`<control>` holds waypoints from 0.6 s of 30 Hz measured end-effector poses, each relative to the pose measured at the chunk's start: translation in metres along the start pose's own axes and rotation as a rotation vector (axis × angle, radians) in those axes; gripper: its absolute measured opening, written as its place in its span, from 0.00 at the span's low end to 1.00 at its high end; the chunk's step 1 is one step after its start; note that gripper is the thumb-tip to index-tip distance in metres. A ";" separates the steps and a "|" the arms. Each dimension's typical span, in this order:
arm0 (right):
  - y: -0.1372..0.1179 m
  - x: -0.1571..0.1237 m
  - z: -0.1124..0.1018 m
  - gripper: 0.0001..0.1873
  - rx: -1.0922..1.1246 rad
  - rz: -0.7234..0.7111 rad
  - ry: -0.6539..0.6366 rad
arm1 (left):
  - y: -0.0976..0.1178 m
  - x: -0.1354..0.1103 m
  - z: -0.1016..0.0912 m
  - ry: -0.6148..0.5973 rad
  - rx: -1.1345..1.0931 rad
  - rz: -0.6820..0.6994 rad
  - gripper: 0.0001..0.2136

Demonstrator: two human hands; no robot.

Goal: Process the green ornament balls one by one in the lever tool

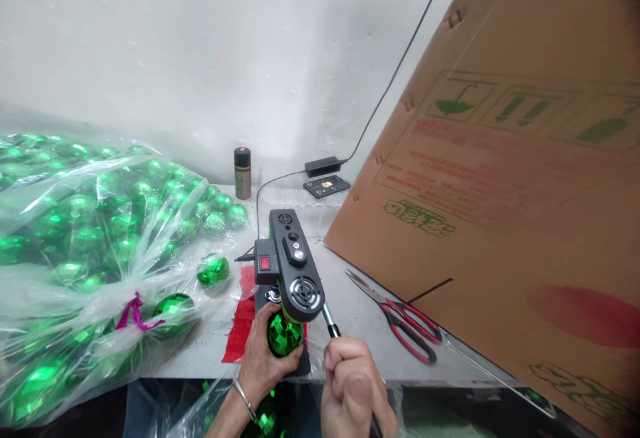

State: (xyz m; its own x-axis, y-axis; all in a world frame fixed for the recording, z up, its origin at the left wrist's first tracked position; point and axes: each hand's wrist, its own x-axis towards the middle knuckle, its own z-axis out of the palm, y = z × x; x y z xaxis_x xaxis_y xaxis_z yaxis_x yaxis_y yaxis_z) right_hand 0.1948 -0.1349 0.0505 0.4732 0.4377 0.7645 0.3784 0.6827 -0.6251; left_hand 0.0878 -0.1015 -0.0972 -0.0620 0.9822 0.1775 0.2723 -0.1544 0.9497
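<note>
A shiny green faceted ball (284, 335) sits under the head of a small black drill-press-like machine (296, 258) with a red switch. My left hand (265, 351), wearing a metal bangle, is wrapped round the ball from the left and below. The machine head hides the ball's top, so I cannot see what touches it. To the right, my right hand (353, 381) is closed around a lever (330, 321) that slants down from the machine's side. Beneath the machine lies a red cloth (239, 335).
Clear bags of green balls (125, 225) fill the left, one tied with purple string (136, 313). Scissors (405, 325) lie right, beside a large cardboard box (500, 191). Behind stand a bottle (243, 173), a power adapter (323, 167) and a dark phone-like slab (327, 187).
</note>
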 end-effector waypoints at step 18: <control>0.021 -0.015 -0.011 0.25 0.043 -0.027 -0.058 | -0.001 0.001 0.005 -0.005 0.022 0.012 0.33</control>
State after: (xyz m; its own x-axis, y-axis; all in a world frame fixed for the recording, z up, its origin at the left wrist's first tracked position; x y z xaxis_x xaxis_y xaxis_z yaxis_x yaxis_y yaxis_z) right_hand 0.2045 -0.1336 0.0236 0.4159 0.4509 0.7898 0.3557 0.7186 -0.5975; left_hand 0.0918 -0.0999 -0.0995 -0.0535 0.9809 0.1872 0.2936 -0.1637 0.9418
